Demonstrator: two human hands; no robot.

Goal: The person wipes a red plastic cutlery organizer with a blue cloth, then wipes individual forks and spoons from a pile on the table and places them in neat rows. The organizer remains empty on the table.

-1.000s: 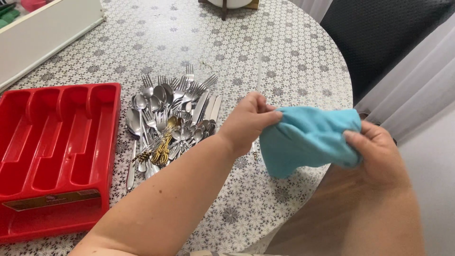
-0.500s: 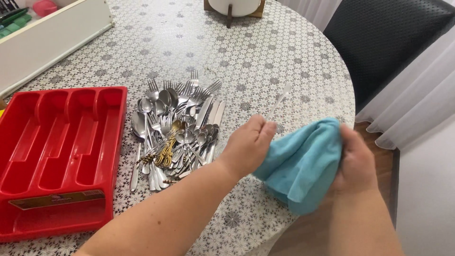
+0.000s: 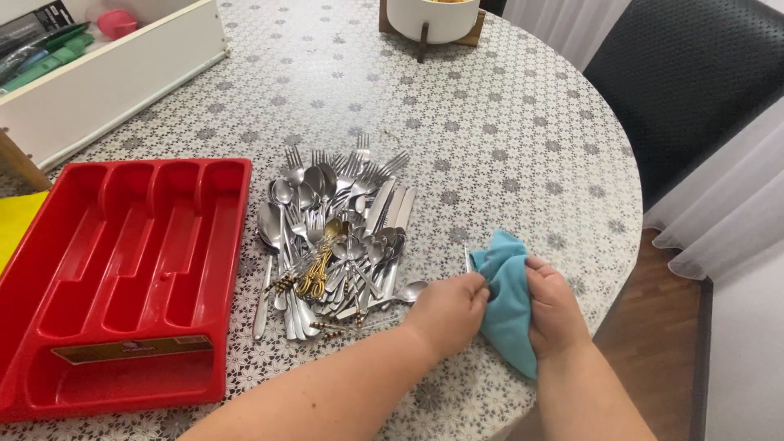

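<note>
My left hand (image 3: 452,313) and my right hand (image 3: 555,308) meet over a bunched blue cloth (image 3: 506,282) near the table's front right edge. The right hand's fingers are closed on the cloth. My left hand pinches the cloth's left side, where the thin end of a piece of cutlery (image 3: 466,258) sticks up; the rest of it is hidden. Just left of my left hand lies a pile of silver forks, spoons and knives (image 3: 347,220), with a few gold-coloured pieces (image 3: 321,263) among them. A red cutlery tray (image 3: 231,245) sits left of the pile, its compartments bare.
A round table (image 3: 506,131) with a patterned cover carries a white box (image 3: 122,77) at the back left and a white bowl on a wooden stand (image 3: 431,18) at the back. A black chair (image 3: 686,82) and a white curtain (image 3: 723,212) stand to the right.
Both hands have come down and leftward onto the table beside the cutlery pile. The cloth, spread between them before, is now bunched up, and a thin metal end shows at its left.
</note>
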